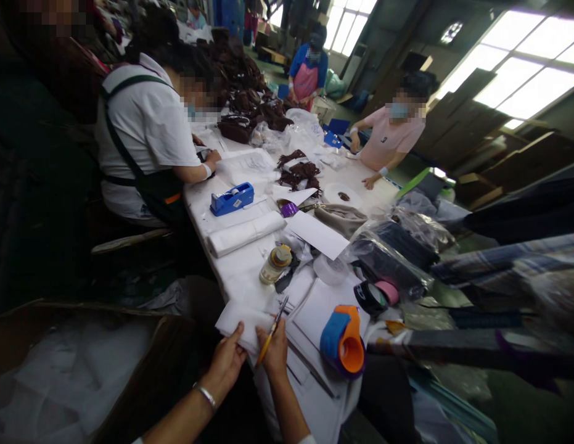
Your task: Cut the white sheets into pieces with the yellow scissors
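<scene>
My left hand [228, 359] pinches the lower edge of a folded white sheet [243, 322], thin like paper or soft wrapping, with the thumb on top. In my right hand [276, 348] is a pair of small yellow-handled scissors [267, 343], their pointed metal tip aimed up and away. The right fingers are curled at the sheet's right edge; whether they also grip it, I cannot tell. Both hands are at the near corner of the white table [240, 280]. Just beyond them stands a glass jar [275, 265] with a yellowish lid.
An orange and blue tape dispenser [344, 342] is right of my hands. Farther up are a blue tape dispenser [232, 198], a white roll [245, 233] and brown items [298, 169]. A carton [152, 345] with white film stands at left. Co-workers sit and stand around the table.
</scene>
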`<state>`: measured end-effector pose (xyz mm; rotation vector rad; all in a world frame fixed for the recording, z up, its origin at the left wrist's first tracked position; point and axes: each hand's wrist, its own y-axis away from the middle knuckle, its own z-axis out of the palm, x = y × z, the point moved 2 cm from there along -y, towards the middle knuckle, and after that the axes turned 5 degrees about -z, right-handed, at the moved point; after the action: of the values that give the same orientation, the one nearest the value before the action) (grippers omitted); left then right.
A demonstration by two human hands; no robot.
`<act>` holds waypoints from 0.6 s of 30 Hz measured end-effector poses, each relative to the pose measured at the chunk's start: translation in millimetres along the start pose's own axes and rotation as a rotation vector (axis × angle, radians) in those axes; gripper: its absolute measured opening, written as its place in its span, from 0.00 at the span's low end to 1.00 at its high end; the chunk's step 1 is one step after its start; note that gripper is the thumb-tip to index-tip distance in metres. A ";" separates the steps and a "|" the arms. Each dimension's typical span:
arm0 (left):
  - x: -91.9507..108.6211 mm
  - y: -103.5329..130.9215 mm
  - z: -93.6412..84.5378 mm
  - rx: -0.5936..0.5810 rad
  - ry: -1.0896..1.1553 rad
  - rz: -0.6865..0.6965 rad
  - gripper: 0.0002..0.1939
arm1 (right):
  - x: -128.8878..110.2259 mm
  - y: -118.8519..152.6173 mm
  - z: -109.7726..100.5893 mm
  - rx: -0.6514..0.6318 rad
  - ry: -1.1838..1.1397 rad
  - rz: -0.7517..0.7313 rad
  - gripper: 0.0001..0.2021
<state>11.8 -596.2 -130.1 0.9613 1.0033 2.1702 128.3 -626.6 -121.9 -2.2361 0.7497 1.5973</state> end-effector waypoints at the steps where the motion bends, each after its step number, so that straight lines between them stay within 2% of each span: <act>1: 1.5 2.8 0.9 -0.022 0.002 -0.002 0.14 | -1.6 -0.1 -0.8 -0.001 -0.007 0.005 0.17; 5: 8.6 21.1 5.3 -0.133 0.018 -0.030 0.15 | -8.9 2.3 -5.9 0.030 -0.073 0.028 0.18; 9: 17.6 46.5 5.1 -0.284 0.023 -0.018 0.21 | -15.0 8.4 -11.3 0.025 -0.363 0.093 0.21; 14: 31.0 79.1 6.1 -0.516 -0.147 0.087 0.30 | -40.9 24.1 -23.0 -0.104 -0.793 0.168 0.25; 18: 34.4 98.0 13.3 -0.579 -0.241 0.157 0.30 | -59.7 41.3 -31.5 -0.242 -0.897 0.195 0.23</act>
<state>-15.8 -621.5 -32.3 0.9987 0.1652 2.2100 114.8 -662.4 -52.6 -1.3119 0.5225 2.5804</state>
